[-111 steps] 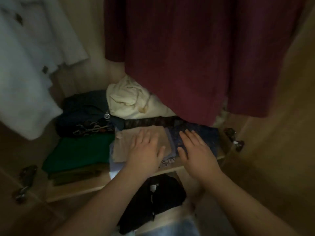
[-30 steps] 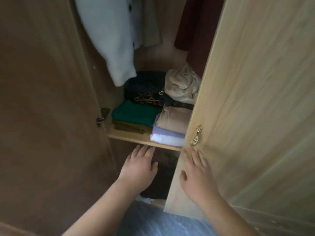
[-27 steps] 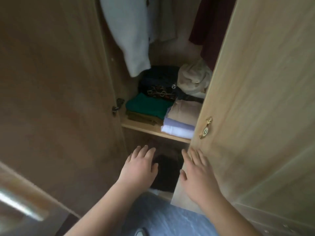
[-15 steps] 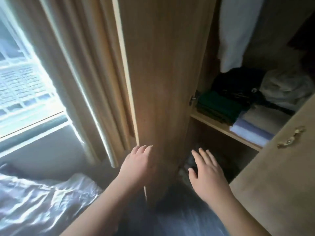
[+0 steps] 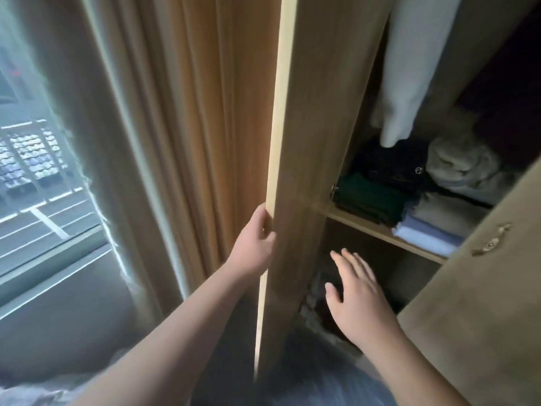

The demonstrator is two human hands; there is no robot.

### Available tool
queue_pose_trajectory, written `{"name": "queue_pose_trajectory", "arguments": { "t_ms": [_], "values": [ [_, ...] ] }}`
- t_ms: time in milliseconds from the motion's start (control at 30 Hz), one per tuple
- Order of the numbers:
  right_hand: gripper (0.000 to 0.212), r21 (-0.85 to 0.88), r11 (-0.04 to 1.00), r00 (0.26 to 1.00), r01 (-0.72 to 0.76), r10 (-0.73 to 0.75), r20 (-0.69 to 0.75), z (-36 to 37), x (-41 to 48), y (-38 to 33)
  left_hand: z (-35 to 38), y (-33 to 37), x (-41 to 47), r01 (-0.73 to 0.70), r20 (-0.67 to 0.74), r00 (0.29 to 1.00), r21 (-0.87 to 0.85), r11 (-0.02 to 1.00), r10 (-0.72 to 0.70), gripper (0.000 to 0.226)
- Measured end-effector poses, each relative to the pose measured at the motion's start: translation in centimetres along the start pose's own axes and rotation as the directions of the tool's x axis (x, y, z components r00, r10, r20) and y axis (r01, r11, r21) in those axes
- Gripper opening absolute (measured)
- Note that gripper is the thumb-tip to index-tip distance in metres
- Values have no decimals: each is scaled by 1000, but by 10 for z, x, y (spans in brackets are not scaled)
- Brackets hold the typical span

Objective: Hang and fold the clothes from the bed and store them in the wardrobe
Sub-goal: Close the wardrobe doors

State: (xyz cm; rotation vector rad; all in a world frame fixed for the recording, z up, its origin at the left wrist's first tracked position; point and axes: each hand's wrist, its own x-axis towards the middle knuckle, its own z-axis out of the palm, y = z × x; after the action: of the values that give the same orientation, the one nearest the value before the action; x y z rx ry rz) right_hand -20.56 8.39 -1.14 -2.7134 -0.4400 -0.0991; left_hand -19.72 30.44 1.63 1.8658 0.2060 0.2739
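My left hand (image 5: 255, 244) grips the outer edge of the wardrobe's left door (image 5: 307, 142), fingers wrapped behind it. My right hand (image 5: 355, 297) hovers flat with spread fingers in front of the lower compartment, holding nothing. On the wardrobe shelf (image 5: 377, 230) lie folded clothes: a green stack (image 5: 366, 200), a dark patterned pile (image 5: 392, 168), a beige piece on pale blue ones (image 5: 430, 232) and a crumpled cream garment (image 5: 462, 168). A white garment (image 5: 409, 68) hangs above them.
The right wardrobe door (image 5: 483, 303) with a brass handle (image 5: 491, 240) stands partly open at the right. Tan curtains (image 5: 190, 127) and a bright window (image 5: 44, 171) fill the left. Crumpled bedding (image 5: 35, 391) shows at the bottom left. Dark clothes lie in the lower compartment.
My view has swung left from the shelf toward the window. My left hand moved onto the left door's edge and took hold of it. My right hand left the right door.
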Motion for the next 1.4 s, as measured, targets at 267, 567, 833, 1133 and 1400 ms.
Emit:
{"name": "queue_pose_trajectory", "arguments": {
  "t_ms": [267,567,833,1133,1400],
  "values": [
    [61,-27,996,990,-81,77,-114,-21,-33,34,60,11,-49,-229,74,971,6,973,228,77],
    [61,38,976,937,-213,215,-276,-59,-48,116,157,18,-34,-633,474,730,198,748,493,89],
    [62,37,961,895,-274,269,-355,-96,-22,221,291,58,37,-796,620,595,368,481,511,67],
    [66,-60,971,910,-233,196,-366,-122,59,331,416,70,94,-645,508,764,582,495,397,92],
    [77,-247,952,943,-179,94,-321,-103,104,365,451,61,123,-596,424,802,627,502,421,102]
  ]
}}
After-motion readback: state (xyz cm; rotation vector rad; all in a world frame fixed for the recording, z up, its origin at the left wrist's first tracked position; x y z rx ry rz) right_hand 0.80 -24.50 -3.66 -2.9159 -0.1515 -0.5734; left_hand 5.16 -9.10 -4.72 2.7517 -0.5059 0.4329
